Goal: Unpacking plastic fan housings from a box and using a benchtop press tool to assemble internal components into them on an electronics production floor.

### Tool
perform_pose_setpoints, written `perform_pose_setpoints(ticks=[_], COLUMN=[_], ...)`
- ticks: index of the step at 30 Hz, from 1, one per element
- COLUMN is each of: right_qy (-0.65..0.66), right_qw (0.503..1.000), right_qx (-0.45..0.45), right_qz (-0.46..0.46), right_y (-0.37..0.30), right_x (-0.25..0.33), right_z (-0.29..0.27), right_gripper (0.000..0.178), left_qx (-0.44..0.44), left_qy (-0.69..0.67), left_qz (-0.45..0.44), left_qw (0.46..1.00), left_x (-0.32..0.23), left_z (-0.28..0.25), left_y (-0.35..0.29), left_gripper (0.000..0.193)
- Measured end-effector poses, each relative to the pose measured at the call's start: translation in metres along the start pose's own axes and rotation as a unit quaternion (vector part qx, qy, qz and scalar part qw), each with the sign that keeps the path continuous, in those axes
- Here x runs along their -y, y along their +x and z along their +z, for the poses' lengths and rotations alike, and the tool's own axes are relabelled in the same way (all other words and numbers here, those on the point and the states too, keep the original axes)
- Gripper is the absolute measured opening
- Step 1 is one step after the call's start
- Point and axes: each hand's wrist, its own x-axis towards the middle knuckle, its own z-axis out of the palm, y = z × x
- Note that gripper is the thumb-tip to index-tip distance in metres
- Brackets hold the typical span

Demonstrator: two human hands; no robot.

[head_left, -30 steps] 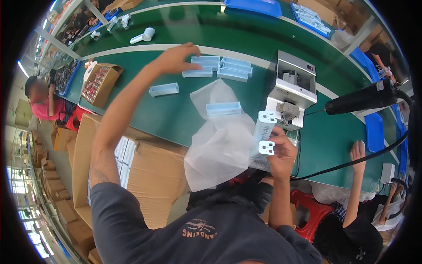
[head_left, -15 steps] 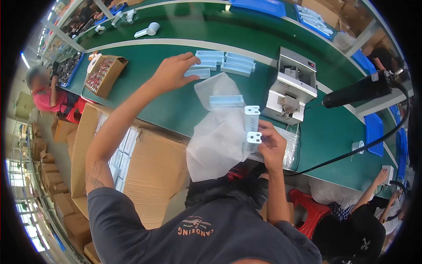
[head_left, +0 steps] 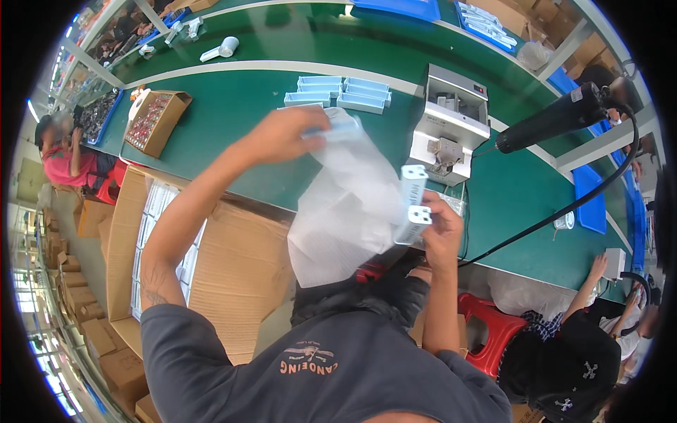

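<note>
The left hand (head_left: 285, 134) has drawn back from the far rows of pale blue boxes (head_left: 337, 92) and now grips the top of a clear plastic bag (head_left: 345, 211) over the green bench (head_left: 233, 106). A box appears to be held with it, though this is unclear. The right hand (head_left: 441, 229) is closed around a white adapter (head_left: 412, 204), touching the bag's right edge. Judged state: bagging is in hand, with the adapter not yet inside. The grey machine (head_left: 451, 123) stands just beyond.

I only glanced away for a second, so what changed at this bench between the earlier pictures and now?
The left hand drew back from the row of small blue packs on the green table, bringing one pack to the top of the clear plastic bag. The right hand kept hold of the white device by the bag. The grey machine stayed put.
</note>
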Motion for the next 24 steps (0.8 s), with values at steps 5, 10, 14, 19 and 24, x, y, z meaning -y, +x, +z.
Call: perform_pose_setpoints(ticks=[5,10,14,19,24], right_qy=[0.004,-0.073,-0.071,0.154,0.338], right_qw=[0.998,0.996,0.997,0.988,0.94], right_qx=[-0.006,-0.016,0.007,0.015,0.03], right_qz=[-0.057,-0.048,0.023,0.027,0.044], right_y=[-0.019,-0.009,0.004,0.018,0.031], right_x=[0.022,0.037,0.048,0.022,0.017], right_z=[-0.038,-0.032,0.0,0.012,0.015], right_gripper=[0.025,0.021,0.021,0.045,0.052], left_qx=[-0.05,-0.04,-0.081,0.019,0.142], left_qy=[0.068,0.129,-0.013,-0.074,-0.124], left_qz=[-0.108,-0.095,0.085,0.127,0.113], left_qw=[0.991,0.986,0.993,0.989,0.976], left_x=[0.027,0.02,-0.046,-0.075,-0.079], left_z=[-0.018,0.001,-0.009,0.035,0.048], left_y=[-0.027,-0.013,0.0,-0.002,-0.02], left_gripper=[0.016,0.023,0.039,0.048,0.038])
